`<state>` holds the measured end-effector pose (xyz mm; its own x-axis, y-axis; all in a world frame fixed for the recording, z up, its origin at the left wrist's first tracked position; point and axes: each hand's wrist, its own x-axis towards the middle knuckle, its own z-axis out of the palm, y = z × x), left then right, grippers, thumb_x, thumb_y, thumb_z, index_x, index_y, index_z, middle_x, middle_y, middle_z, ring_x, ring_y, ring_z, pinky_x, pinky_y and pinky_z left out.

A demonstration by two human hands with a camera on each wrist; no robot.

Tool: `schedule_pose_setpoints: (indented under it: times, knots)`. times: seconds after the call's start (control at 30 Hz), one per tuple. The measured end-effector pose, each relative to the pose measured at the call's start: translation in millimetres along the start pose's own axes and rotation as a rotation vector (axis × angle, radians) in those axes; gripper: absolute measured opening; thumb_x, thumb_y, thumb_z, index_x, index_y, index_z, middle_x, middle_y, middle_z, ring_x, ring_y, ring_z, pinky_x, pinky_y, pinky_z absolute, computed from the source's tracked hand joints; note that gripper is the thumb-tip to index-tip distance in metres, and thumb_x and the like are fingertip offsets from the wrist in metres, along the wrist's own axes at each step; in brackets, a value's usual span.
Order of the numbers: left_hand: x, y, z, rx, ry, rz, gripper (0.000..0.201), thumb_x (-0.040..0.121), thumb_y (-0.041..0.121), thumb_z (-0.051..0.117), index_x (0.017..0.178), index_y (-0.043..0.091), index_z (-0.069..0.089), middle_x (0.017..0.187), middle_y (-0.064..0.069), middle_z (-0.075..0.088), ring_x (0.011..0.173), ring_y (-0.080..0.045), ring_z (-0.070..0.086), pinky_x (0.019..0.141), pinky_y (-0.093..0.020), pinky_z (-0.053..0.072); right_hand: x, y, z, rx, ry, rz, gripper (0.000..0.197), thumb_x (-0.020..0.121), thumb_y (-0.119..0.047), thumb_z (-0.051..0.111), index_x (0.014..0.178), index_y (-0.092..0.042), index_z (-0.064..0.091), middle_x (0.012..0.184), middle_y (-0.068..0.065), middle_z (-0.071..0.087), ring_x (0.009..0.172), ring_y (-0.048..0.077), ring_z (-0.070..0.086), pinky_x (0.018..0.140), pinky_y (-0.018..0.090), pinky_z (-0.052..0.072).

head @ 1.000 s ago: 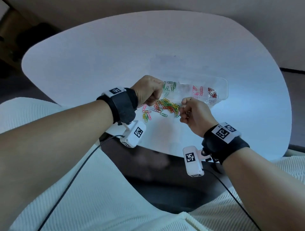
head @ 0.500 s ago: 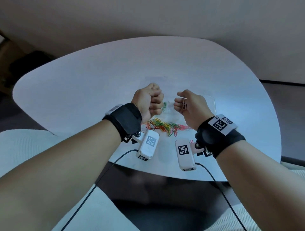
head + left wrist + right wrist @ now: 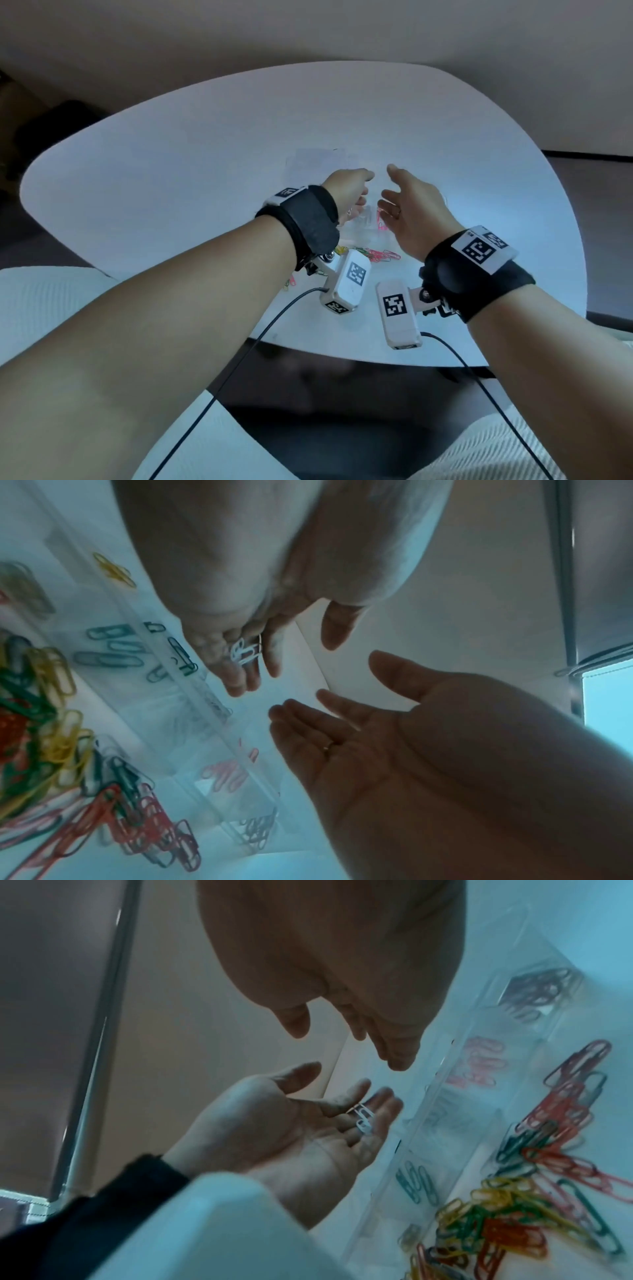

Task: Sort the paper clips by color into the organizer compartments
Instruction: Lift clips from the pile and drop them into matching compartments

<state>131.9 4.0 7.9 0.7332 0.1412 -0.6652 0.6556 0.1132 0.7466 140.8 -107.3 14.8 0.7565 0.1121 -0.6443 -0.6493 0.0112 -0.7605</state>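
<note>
Both hands hover over the clear organizer (image 3: 364,219), palms facing each other. My left hand (image 3: 356,193) is spread, with a few white paper clips (image 3: 245,653) lying loose on its fingers (image 3: 377,1110). The right hand (image 3: 400,202) is spread too, wears a ring and holds nothing (image 3: 342,723). The organizer (image 3: 192,696) has green clips (image 3: 109,647), pink clips (image 3: 226,775) and dark clips (image 3: 257,829) in separate compartments. A mixed pile of loose clips (image 3: 376,255) lies on the white table (image 3: 171,192) just in front of it, under my wrists.
The loose pile (image 3: 514,1218) mixes yellow, green, red and pink clips. A few stray clips (image 3: 291,282) lie near the table's front edge by my left wrist camera. A faint pale sheet (image 3: 318,164) lies beyond the organizer.
Both hands rose from the pile and moved forward over the organizer. The left fist unfolded, showing white clips on its fingers. The right hand, which pinched reddish clips, is now spread and bare.
</note>
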Motion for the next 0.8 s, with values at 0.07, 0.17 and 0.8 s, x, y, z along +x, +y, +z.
schedule_pose_setpoints:
  times: [0.07, 0.17, 0.8]
  knots:
    - [4.2, -3.2, 2.0, 0.136, -0.053, -0.013, 0.056, 0.098, 0.043, 0.044, 0.14, 0.006, 0.042, 0.135, -0.014, 0.049, 0.121, -0.025, 0.05, 0.102, -0.036, 0.039, -4.4, -1.7, -9.7, 0.014, 0.022, -0.039, 0.024, 0.096, -0.033, 0.056, 0.113, -0.017, 0.052, 0.123, 0.007, 0.055, 0.112, 0.022, 0.058, 0.097, 0.031, 0.047]
    - [1.9, -8.2, 2.0, 0.292, -0.079, 0.049, 0.064, 0.098, 0.049, 0.041, 0.145, 0.006, 0.037, 0.149, -0.009, 0.04, 0.136, -0.025, 0.038, 0.113, -0.039, 0.031, -10.9, -2.8, -24.9, -0.043, 0.004, -0.14, 0.015, 0.095, -0.016, 0.052, 0.105, -0.012, 0.063, 0.107, 0.006, 0.063, 0.092, 0.023, 0.066, 0.082, 0.032, 0.055]
    - [-30.2, -78.8, -78.4, 1.246, 0.165, 0.326, 0.016, 0.087, 0.024, 0.055, 0.096, 0.029, 0.067, 0.1, 0.007, 0.065, 0.089, -0.019, 0.06, 0.077, -0.031, 0.049, 20.2, 62.4, -10.5, -1.408, 0.007, -0.402, 0.025, 0.092, -0.03, 0.058, 0.11, -0.022, 0.073, 0.108, 0.007, 0.07, 0.092, 0.026, 0.067, 0.082, 0.035, 0.055]
